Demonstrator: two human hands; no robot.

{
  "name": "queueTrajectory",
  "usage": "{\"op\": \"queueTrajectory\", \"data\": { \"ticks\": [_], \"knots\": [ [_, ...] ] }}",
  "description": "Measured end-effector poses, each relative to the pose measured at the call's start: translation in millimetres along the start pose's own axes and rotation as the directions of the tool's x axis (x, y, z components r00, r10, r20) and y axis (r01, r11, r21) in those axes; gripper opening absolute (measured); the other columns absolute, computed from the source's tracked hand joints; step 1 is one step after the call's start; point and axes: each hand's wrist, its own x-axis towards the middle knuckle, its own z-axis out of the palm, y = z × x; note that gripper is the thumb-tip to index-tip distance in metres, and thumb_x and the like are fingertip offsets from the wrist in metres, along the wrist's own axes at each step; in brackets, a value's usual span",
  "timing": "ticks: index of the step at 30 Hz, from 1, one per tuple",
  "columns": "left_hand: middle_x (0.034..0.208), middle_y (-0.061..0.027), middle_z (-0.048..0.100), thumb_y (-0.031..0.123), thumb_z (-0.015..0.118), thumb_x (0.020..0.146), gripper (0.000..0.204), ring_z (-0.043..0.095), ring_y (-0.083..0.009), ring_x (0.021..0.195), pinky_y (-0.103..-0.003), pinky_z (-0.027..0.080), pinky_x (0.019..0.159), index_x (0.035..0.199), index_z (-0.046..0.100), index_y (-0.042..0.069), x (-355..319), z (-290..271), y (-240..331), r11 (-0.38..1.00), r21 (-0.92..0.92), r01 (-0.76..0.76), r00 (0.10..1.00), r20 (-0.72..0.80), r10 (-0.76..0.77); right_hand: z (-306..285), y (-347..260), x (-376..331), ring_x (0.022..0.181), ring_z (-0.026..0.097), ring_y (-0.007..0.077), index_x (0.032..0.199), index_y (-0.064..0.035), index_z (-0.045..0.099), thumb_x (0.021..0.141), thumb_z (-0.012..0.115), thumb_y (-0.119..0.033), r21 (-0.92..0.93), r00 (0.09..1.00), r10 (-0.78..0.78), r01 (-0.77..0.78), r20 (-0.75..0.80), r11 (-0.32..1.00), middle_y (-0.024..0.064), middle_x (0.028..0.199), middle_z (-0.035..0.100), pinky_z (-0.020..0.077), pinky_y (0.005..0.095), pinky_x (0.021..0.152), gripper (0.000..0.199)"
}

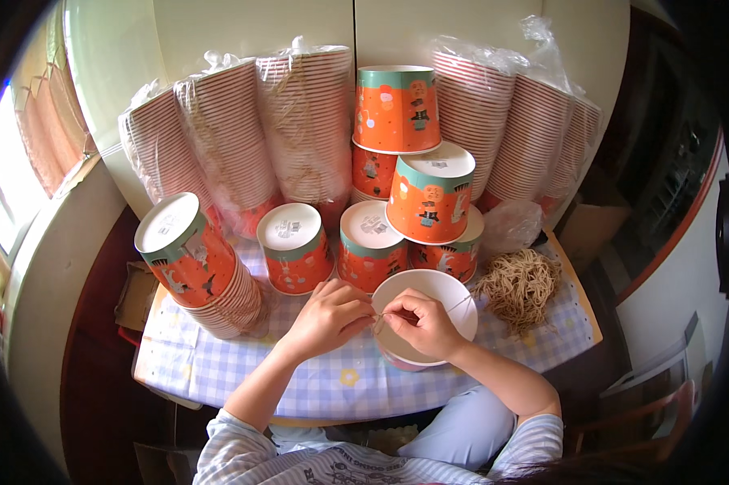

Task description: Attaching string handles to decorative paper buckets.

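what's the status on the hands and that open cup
Left hand and right hand pinch a thin string at the open cup's rim. Cup upright on checked tablecloth. String pile beside it, upturned cups behind.

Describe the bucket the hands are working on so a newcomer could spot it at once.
On the checked blue tablecloth, in front of the stacked orange paper buckets, sits an open white-lined paper bucket beneath the left hand and right hand. It alone stands mouth-up; its neighbours are upside down.
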Motion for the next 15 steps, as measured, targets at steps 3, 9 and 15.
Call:
{"op": "queueTrajectory", "data": {
  "ticks": [3,9,15],
  "knots": [
    [0.078,-0.0037,0.058,0.012,0.066,0.066,0.013,0.056,-0.0204,0.073,-0.034,0.043,0.066,0.078,0.062,0.008,-1,0,4,0.994,0.060,0.094,0.995,0.025,-0.096,-1,0,0,0.069,0.051,0.0068,0.081,0.0004,0.058,0.079,0.058,-0.003,-0.016,1.000,0.004,-0.004,0.002,1.000,0.0022,0.079,0.054,0.0425,0.0203,0.061,0.005],
    [0.071,-0.0043,0.058,0.008,0.065,0.070,0.009,0.055,-0.0161,0.060,-0.029,0.045,0.057,0.078,0.062,0.007,-3,15,6,0.919,-0.251,0.304,0.947,-0.028,-0.321,-1,-1,0,0.068,0.052,0.0067,0.082,0.0005,0.059,0.079,0.057,-0.004,-0.020,1.000,0.009,-0.009,0.006,1.000,0.0023,0.078,0.054,0.0427,0.0204,0.060,0.006],
    [0.068,-0.0010,0.057,0.010,0.059,0.082,0.012,0.051,-0.0049,0.056,-0.019,0.040,0.049,0.087,0.059,0.000,-11,30,7,0.291,-0.749,0.595,0.738,0.367,-0.566,-2,1,0,0.069,0.053,0.0062,0.083,-0.0002,0.059,0.081,0.056,-0.005,-0.010,0.997,0.068,-0.068,0.025,0.998,0.0023,0.079,0.055,0.0432,0.0199,0.061,0.006]
  ]
}}
